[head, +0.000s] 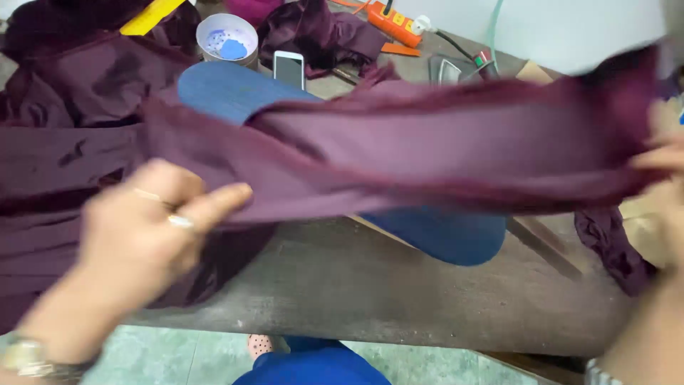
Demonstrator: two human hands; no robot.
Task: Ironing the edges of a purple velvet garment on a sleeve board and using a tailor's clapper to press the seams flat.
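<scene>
Both hands stretch a long maroon cloth strip point(427, 153) over the worn wooden table point(370, 292): left hand point(146, 224) pinching one end, right hand point(666, 171) gripping the other.

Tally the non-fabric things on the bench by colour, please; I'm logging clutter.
White: 2, phone and bowl
Orange: 1, power strip
Blue: 1, board
Total: 4

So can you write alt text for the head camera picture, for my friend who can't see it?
Two hands stretch a strip of dark purple cloth over a worn wooden table: the left hand grips one end, the blurred right hand the other. Under the cloth lies a blue padded board; behind it sit a phone and a small bowl.
</scene>
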